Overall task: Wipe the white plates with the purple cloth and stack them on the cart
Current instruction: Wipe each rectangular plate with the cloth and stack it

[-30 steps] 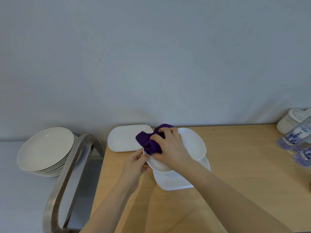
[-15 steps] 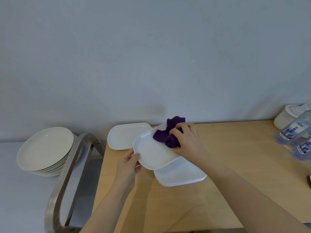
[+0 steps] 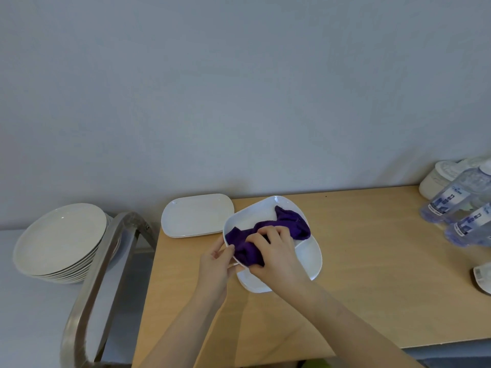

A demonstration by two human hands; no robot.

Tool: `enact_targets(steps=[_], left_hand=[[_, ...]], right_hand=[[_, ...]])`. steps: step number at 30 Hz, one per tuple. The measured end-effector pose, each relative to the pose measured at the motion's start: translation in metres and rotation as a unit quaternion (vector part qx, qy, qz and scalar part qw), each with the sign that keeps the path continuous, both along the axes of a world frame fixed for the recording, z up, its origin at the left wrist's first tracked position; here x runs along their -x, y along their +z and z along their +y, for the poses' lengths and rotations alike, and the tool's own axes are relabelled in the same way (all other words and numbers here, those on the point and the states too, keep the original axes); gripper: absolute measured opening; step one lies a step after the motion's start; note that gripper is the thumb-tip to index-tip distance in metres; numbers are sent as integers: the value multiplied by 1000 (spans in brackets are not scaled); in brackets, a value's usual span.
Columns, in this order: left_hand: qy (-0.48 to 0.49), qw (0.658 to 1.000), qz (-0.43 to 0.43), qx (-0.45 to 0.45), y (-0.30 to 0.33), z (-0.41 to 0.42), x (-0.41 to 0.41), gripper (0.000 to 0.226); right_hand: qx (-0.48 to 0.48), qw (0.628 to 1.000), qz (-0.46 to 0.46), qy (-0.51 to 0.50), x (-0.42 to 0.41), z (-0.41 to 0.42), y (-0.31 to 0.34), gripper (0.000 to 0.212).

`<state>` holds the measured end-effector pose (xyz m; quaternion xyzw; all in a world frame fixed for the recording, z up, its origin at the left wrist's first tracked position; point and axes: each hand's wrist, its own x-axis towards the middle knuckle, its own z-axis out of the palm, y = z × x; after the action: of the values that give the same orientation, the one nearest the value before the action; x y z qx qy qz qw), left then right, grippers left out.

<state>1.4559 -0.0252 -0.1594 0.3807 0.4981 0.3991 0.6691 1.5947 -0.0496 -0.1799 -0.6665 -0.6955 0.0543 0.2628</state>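
Gripping the purple cloth (image 3: 268, 235), the right hand (image 3: 276, 254) presses it into a white plate (image 3: 255, 216). The left hand (image 3: 216, 261) pinches this plate's near-left rim, above another plate (image 3: 309, 261) on the wooden table (image 3: 372, 274).

A light wooden table (image 3: 358, 274) stands against a grey wall. On it, near its back left corner, lies a white oblong plate (image 3: 196, 215). To the right of that plate sits a white plate (image 3: 310, 258). Farther right stand clear bottles (image 3: 457, 205) and a white jar (image 3: 438, 179).
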Motion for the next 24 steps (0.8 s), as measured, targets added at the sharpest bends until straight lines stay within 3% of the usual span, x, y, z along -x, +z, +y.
enact_targets(steps=[8, 13, 24], left_hand=[[-28, 999, 5, -21, 8, 4, 16, 32], [-61, 996, 43, -45, 9, -1, 22, 37], [6, 997, 69, -42, 1, 3, 42, 31]], right_hand=[[-40, 992, -110, -44, 20, 15, 18, 41], [48, 983, -121, -126, 25, 28, 24, 38], [169, 958, -111, -205, -15, 28, 16, 39]])
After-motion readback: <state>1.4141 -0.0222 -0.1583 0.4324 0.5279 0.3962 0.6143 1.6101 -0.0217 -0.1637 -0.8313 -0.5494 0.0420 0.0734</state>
